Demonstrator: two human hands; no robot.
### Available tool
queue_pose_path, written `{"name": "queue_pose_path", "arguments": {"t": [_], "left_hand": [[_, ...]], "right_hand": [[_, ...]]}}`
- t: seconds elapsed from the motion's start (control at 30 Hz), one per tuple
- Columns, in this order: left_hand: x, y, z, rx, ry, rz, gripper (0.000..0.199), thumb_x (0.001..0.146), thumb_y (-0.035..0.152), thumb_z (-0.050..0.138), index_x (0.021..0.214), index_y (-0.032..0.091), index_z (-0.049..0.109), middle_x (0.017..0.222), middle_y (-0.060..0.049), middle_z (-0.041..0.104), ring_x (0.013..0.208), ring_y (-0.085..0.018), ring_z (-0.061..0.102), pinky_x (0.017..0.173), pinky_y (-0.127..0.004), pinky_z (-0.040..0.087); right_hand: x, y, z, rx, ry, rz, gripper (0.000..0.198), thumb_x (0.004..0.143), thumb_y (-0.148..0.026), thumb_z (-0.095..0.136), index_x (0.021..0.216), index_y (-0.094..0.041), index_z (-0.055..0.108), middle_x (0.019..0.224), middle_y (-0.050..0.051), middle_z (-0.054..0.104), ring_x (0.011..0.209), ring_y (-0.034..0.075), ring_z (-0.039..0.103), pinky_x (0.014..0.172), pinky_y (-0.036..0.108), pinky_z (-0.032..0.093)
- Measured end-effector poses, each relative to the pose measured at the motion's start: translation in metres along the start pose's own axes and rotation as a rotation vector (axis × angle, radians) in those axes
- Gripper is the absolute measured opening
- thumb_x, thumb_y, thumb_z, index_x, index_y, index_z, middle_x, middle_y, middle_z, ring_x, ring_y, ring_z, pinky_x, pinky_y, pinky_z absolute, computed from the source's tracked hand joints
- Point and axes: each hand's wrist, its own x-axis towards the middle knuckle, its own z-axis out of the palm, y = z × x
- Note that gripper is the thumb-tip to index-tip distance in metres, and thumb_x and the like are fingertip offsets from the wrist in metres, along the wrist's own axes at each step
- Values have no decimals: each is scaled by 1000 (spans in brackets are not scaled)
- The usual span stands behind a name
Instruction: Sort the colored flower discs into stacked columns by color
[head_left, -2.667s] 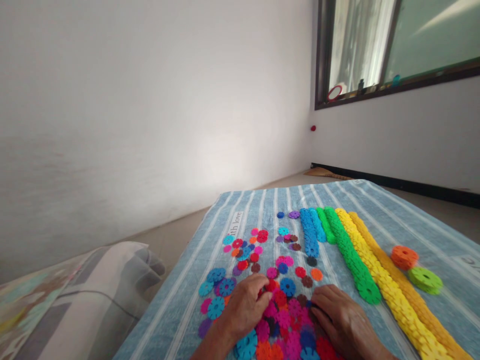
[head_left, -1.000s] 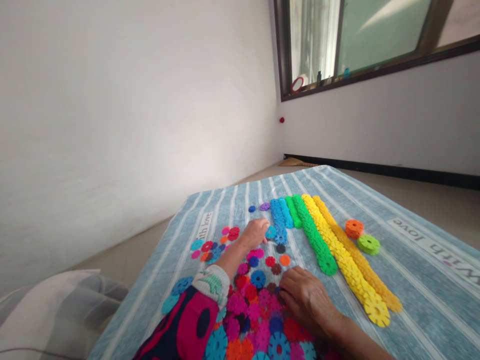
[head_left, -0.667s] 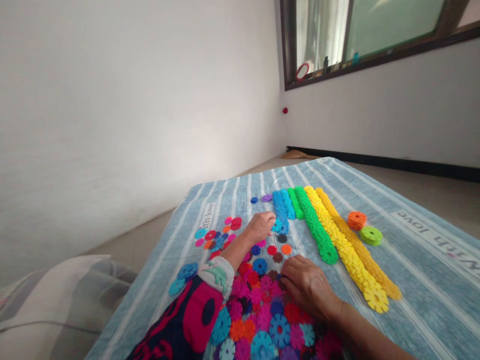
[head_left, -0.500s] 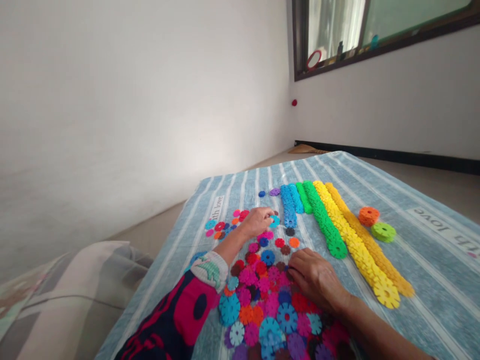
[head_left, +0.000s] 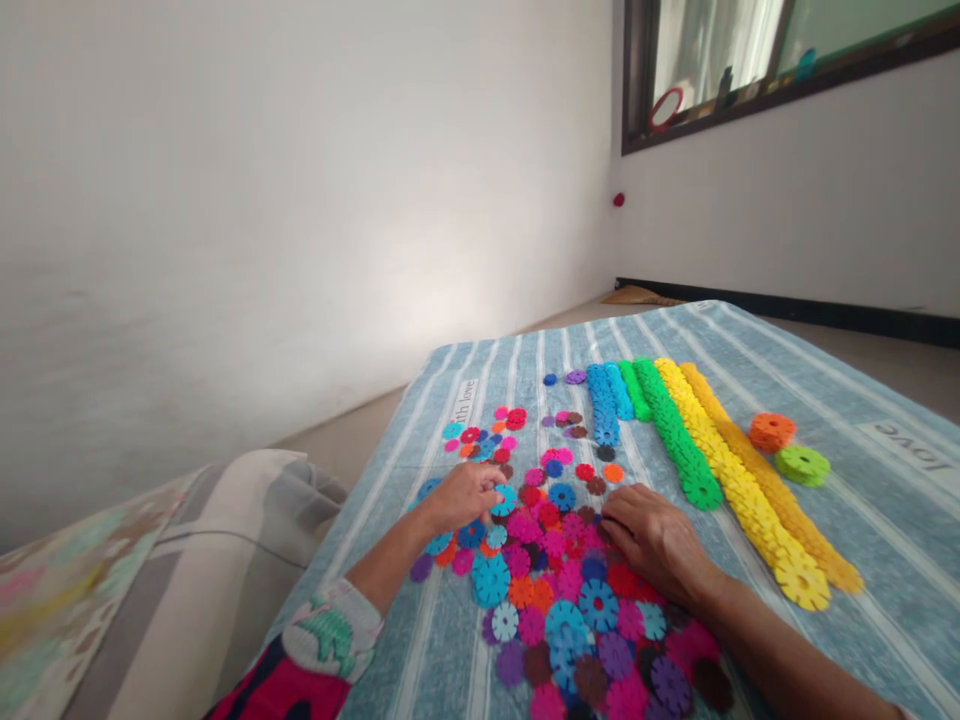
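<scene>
My left hand (head_left: 466, 495) pinches a light blue notched plastic disc (head_left: 504, 499) at the left edge of a mixed pile of discs (head_left: 555, 545) in pink, red, brown, purple, orange and blue. My right hand (head_left: 658, 530) rests palm down on the right side of this pile. Its fingers are slightly bent and partly hidden, and I see nothing held in them. Beyond the right hand lie long overlapping rows of discs: a blue row (head_left: 604, 405), a green row (head_left: 679, 435), a yellow row (head_left: 739, 485) and a darker yellow row (head_left: 780, 485).
An orange stack (head_left: 772, 431) and a lime green stack (head_left: 802, 465) stand right of the rows. Smaller loose discs (head_left: 487, 440) lie beyond my left hand. A striped cloth (head_left: 885, 530) covers the surface. Grey-striped fabric (head_left: 225, 560) bulges at the left.
My left hand has drawn back toward me, carrying the light blue disc to the pile's left edge. The right hand keeps its place by the pile. The view has turned slightly left.
</scene>
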Motion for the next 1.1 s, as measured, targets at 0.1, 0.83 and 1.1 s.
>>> {"name": "queue_pose_path", "arguments": {"t": [0.1, 0.83, 1.1], "left_hand": [[-5, -1, 7, -9, 102, -28, 22, 71, 25, 53, 87, 16, 65, 49, 5, 56, 45, -12, 57, 47, -21, 39], [-39, 51, 93, -127, 293, 296, 18, 75, 17, 53, 77, 20, 71, 70, 0, 66, 65, -13, 57, 62, -23, 44], [-34, 36, 80, -52, 464, 290, 16, 78, 23, 54, 78, 18, 69, 70, -1, 66, 64, -13, 57, 63, -23, 45]], "right_hand": [[-1, 1, 1, -19, 25, -21, 22, 93, -22, 44, 76, -21, 58, 76, 3, 60, 78, 16, 55, 74, 29, 42], [-9, -36, 10, 240, 115, -30, 22, 93, -29, 43, 97, -21, 63, 87, 4, 70, 80, 17, 65, 73, 27, 50], [-7, -39, 3, 422, 113, 134, 22, 90, -33, 48, 89, -22, 67, 83, 1, 71, 75, 17, 66, 70, 24, 50]]}}
